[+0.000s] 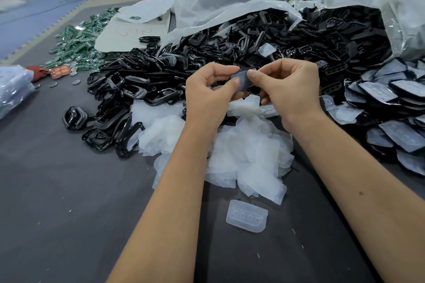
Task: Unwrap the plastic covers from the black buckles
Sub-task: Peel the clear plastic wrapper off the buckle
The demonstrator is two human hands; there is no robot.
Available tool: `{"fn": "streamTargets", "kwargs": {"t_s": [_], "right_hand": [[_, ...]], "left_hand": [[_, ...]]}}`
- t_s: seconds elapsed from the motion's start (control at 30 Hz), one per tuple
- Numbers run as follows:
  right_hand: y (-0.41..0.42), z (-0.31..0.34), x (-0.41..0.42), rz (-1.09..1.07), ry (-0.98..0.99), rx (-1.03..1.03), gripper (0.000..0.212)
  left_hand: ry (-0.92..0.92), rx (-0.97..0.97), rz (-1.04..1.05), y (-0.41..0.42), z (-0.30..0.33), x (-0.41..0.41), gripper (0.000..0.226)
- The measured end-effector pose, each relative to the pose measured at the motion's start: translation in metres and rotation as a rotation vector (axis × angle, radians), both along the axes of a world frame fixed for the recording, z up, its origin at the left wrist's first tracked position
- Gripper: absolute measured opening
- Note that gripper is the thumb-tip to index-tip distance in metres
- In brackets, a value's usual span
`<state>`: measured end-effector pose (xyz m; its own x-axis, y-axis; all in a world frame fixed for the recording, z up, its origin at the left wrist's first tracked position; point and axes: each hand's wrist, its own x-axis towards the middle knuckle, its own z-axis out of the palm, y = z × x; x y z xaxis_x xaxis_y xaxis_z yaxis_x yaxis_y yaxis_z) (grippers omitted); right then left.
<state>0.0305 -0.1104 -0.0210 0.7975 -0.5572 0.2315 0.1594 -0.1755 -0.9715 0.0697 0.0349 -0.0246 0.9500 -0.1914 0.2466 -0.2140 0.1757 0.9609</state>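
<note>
Nearest you, one empty plastic cover (248, 216) lies flat on the grey table (69, 190), long axis left to right. Beyond it, the heap of stripped covers (248, 156). Above that, your left hand (207, 92) and right hand (289, 89) both pinch the wrapped buckle (244, 80), thumbs on its face, long axis running left-right, tilted slightly down to the right. Behind sits the pile of bare black buckles (142, 80); at right, wrapped ones (391, 108).
</note>
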Motion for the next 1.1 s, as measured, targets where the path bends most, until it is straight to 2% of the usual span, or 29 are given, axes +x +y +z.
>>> {"fn": "streamTargets", "kwargs": {"t_s": [0.17,0.37,0.53,0.7,0.8,0.97,1.1], "right_hand": [[-0.0022,0.0005,-0.0001,0.037,0.017,0.083,0.026],[-0.0049,0.0016,-0.0001,0.238,0.107,0.353,0.016],[-0.0053,0.0017,-0.0007,0.268,0.063,0.286,0.014],[-0.0027,-0.0001,-0.0008,0.226,0.008,0.159,0.026],[-0.0014,0.001,0.0002,0.223,0.003,0.196,0.031],[-0.0014,-0.0004,-0.0008,0.258,0.012,0.149,0.011],[-0.0004,-0.0007,-0.0017,0.261,0.016,0.167,0.008]], "left_hand": [[0.017,-0.017,-0.018,0.0017,0.001,-0.0007,0.02],[0.077,-0.059,-0.06,0.0035,0.003,-0.0007,0.017],[0.084,-0.095,-0.073,0.0036,0.0046,-0.0025,0.007],[0.046,-0.046,-0.02,0.0009,0.0046,-0.004,0.016],[0.048,-0.041,0.025,-0.0007,0.0043,-0.0036,0.018],[0.048,-0.039,0.008,-0.0007,0.002,-0.0023,0.014],[0.045,-0.028,-0.026,0.0,0.0029,-0.0027,0.014]]}}
